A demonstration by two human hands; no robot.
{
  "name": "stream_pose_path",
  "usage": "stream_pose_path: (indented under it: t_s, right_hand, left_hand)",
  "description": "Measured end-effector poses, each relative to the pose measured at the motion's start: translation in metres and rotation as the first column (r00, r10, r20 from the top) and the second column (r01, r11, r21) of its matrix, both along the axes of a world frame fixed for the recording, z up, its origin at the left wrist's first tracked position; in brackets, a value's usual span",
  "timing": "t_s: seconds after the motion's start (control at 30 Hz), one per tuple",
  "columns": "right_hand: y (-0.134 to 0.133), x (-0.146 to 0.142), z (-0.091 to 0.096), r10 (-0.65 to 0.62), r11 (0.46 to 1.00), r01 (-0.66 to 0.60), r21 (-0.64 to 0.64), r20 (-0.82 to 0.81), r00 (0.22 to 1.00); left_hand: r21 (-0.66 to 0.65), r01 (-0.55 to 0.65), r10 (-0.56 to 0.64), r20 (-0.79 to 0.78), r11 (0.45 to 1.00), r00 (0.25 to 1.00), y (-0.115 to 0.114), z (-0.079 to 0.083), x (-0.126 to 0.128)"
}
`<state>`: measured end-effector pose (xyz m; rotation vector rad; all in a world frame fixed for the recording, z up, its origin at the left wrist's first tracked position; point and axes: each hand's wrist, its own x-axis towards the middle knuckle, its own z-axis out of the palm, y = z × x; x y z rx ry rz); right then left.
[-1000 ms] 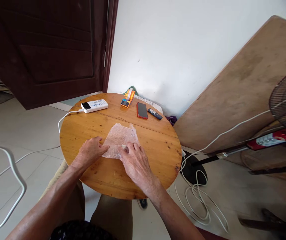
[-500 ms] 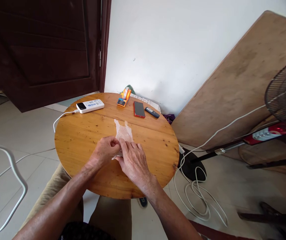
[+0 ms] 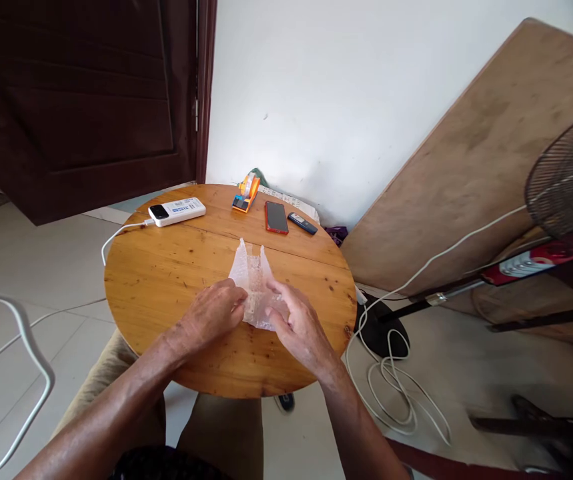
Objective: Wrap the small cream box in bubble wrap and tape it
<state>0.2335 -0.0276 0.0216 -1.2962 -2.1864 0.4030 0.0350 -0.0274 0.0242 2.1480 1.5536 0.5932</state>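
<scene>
A piece of clear bubble wrap (image 3: 252, 272) is folded around something small I cannot make out, near the middle of the round wooden table (image 3: 166, 280). My left hand (image 3: 211, 317) pinches its left edge with closed fingers. My right hand (image 3: 299, 327) grips its right side, fingers curled over the wrap. Both hands rest low over the tabletop, close together.
At the table's far side lie a white power bank (image 3: 176, 211) with a white cable, an orange tape dispenser (image 3: 245, 193), a red-cased phone (image 3: 276, 217) and a small dark device (image 3: 302, 223). A fan (image 3: 566, 187) and coiled cable (image 3: 396, 387) stand to the right.
The flat sheet of bubble wrap has been gathered and folded up into a narrower bundle. My hands moved closer together, then my right hand shifted to the bundle's right side.
</scene>
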Motion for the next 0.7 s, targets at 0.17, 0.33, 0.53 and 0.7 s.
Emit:
stream_pose_path:
  t_s: [0.17,0.33,0.53,0.7]
  right_hand:
    - [-0.003,0.007,-0.018,-0.173,0.984,0.171,-0.041,-0.072,0.982]
    - [-0.004,0.008,-0.031,-0.349,0.935,0.344,-0.079,-0.059,0.935]
    - [-0.002,0.005,-0.029,-0.428,0.878,0.401,-0.261,-0.055,0.902]
    - [-0.002,-0.005,-0.033,-0.402,0.892,0.319,-0.32,-0.239,0.884]
  left_hand:
    - [0.207,0.003,-0.01,0.029,0.978,1.0,-0.001,-0.021,-0.003]
    - [0.282,0.066,-0.085,0.053,0.957,0.995,0.003,-0.029,-0.005]
    - [0.224,0.114,-0.124,0.031,0.968,0.992,0.004,-0.024,-0.006]
    - [0.187,0.146,-0.152,0.019,0.972,0.988,0.004,-0.018,-0.005]
